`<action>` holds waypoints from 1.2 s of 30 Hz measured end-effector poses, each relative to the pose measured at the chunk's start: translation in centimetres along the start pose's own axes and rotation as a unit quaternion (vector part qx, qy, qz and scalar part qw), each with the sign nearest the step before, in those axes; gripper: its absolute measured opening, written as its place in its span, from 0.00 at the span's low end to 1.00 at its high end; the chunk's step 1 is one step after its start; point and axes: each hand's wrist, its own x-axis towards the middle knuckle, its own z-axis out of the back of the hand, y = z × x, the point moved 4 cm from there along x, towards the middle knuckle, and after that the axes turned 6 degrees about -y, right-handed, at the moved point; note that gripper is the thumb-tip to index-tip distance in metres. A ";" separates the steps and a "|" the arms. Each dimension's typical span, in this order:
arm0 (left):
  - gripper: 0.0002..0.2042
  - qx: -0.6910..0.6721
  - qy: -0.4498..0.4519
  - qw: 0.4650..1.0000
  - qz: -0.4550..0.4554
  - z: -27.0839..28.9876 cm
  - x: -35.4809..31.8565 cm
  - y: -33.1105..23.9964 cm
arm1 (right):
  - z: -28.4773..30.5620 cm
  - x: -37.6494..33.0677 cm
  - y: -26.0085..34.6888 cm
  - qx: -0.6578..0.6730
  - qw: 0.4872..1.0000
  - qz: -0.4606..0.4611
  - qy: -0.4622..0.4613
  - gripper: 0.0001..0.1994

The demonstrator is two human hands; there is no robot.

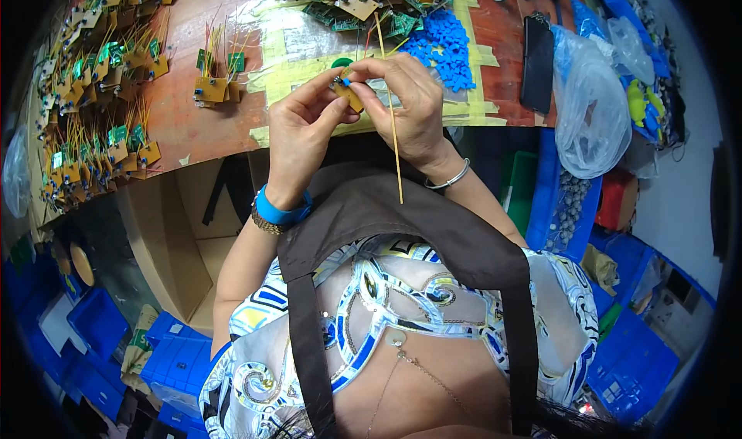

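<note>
Tan, a small square circuit board [349, 95] with a blue knob sits pinched between both hands, held just above the near edge of the reddish-brown wooden worktop [193, 122]. The left hand [303, 134] grips its lower left side with thumb and fingers closed narrow; the right hand [410, 103] clamps it from above and right. A thin yellow wire [393, 122] runs from the board down past the right hand's wrist. Beyond the right hand's fingers lies a heap of small blue plastic parts [444, 41]. Left of the left hand stand finished tan boards with yellow leads [212, 87].
</note>
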 end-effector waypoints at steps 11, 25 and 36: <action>0.16 -0.008 -0.004 1.000 -0.006 -0.4 0.0 -0.1 | -0.3 -0.1 -0.2 0.025 1.000 -0.015 0.000 0.12; 0.11 0.035 -0.169 0.973 -0.153 3.7 0.1 -2.4 | -0.9 0.9 1.0 0.070 0.997 0.023 -0.039 0.14; 0.12 0.479 -0.361 0.730 -0.328 12.9 0.7 -4.3 | 0.7 1.0 -0.7 0.043 0.998 0.002 -0.050 0.12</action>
